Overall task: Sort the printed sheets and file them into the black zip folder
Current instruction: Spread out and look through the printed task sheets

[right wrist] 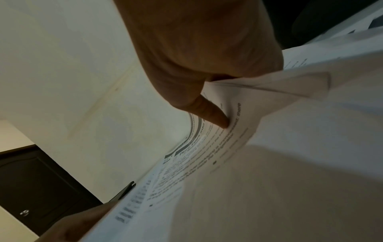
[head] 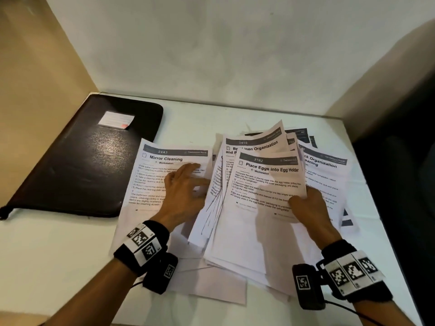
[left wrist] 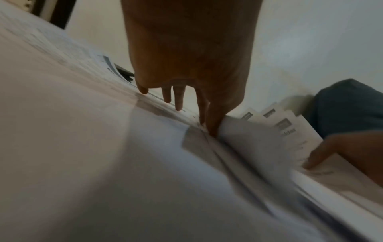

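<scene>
A closed black zip folder (head: 89, 158) lies at the table's back left with a white label on its cover. Printed sheets spread across the middle and right. My left hand (head: 186, 182) rests with spread, straight fingers on the "Mirror Cleaning" sheet (head: 155, 175); its fingertips (left wrist: 178, 108) touch the paper. My right hand (head: 303, 203) pinches a fanned bundle of sheets (head: 259, 191) topped by "Place Eggs into Egg Holder", lifted at its right edge; the thumb (right wrist: 215, 117) presses on top and the other fingers are hidden beneath the paper.
More sheets (head: 324, 170) lie flat at the right, reaching near the table's right edge. Beige walls (head: 47, 55) enclose the table at left and back. A dark object (head: 400, 161) stands off the table's right side. Bare white tabletop (head: 58, 267) shows at the front left.
</scene>
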